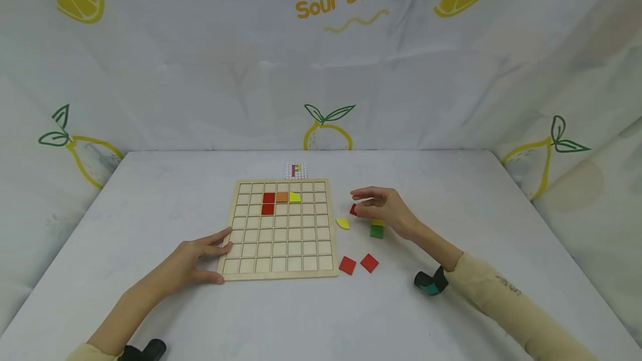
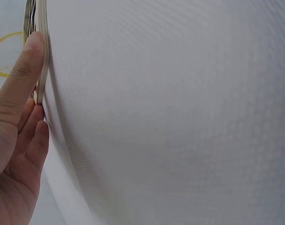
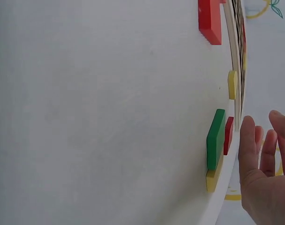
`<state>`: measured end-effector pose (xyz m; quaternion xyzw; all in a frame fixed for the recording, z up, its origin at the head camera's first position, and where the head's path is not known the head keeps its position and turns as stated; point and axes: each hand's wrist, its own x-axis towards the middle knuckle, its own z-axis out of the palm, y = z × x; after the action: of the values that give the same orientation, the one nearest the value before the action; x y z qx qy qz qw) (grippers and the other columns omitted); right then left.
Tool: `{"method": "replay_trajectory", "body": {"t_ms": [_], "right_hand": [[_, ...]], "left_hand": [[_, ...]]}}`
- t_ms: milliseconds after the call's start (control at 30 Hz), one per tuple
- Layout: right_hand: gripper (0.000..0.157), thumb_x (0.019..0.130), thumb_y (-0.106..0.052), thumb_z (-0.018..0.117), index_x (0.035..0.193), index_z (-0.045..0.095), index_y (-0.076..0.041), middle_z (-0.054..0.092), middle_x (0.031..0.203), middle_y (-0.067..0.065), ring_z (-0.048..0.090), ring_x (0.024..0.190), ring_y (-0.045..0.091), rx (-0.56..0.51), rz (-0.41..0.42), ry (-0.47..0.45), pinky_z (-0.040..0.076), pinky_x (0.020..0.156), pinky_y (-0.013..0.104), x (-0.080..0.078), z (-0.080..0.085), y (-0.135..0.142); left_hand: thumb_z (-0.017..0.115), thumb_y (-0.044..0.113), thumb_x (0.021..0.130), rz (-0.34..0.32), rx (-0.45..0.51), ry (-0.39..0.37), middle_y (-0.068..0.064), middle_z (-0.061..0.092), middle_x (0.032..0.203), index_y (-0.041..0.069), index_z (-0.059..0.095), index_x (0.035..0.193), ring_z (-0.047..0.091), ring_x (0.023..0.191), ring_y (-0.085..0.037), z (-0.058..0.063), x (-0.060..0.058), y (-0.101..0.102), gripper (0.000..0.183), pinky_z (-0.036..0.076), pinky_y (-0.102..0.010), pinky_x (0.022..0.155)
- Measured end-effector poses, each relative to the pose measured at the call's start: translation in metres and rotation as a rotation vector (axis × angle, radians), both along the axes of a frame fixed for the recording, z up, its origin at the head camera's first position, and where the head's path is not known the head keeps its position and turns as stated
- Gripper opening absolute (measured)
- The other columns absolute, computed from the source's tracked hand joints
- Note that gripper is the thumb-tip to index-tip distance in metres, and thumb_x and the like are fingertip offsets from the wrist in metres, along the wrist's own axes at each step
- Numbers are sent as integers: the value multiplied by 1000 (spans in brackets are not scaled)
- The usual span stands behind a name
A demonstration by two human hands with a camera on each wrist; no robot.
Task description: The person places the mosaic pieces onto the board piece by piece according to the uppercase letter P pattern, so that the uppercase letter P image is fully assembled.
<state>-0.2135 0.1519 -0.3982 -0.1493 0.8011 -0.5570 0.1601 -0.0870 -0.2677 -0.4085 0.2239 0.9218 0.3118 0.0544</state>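
Observation:
A wooden grid board point(image 1: 281, 278) lies flat on the table. My left hand point(image 1: 193, 261) rests against it, long fingers on the left edge and thumb at the near left corner. Two red squares point(image 1: 268, 203), an orange square point(image 1: 282, 197) and a yellow quarter-round point(image 1: 294, 198) sit in its upper cells. Right of the board, my right hand point(image 1: 390, 210) hovers above loose pieces, thumb and fingers apart with nothing between them. Beneath it are a red tile point(image 1: 353, 209), partly hidden by the fingers, a yellow piece point(image 3: 211, 180) and a green square point(image 1: 377, 232).
A loose yellow quarter-round point(image 1: 343, 223) lies just off the board's right edge. Nearer the front are two red squares point(image 1: 369, 263). A small card with a coloured grid pattern point(image 1: 296, 170) lies behind the board. White cloth with lemon prints surrounds the table point(image 1: 426, 171).

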Motion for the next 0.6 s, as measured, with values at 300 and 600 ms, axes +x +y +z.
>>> {"method": "replay_trajectory", "body": {"t_ms": [300, 600], "right_hand": [[37, 90, -7, 67, 124, 60, 3, 59, 124, 20, 61, 104, 30, 9, 71, -16, 54, 81, 21, -9, -6, 1], [36, 90, -7, 67, 124, 60, 1, 60, 124, 19, 61, 105, 29, 51, 124, 36, 54, 85, 22, -24, -11, 7]], "left_hand": [[83, 29, 66, 0, -10, 9, -20, 43, 144, -5, 62, 122, 45, 127, -41, 1, 0, -1, 68, 45, -46, 98], [83, 29, 67, 4, -2, -6, -20, 43, 144, -4, 61, 123, 44, 127, -42, 1, 0, 0, 68, 45, -47, 99]]}}
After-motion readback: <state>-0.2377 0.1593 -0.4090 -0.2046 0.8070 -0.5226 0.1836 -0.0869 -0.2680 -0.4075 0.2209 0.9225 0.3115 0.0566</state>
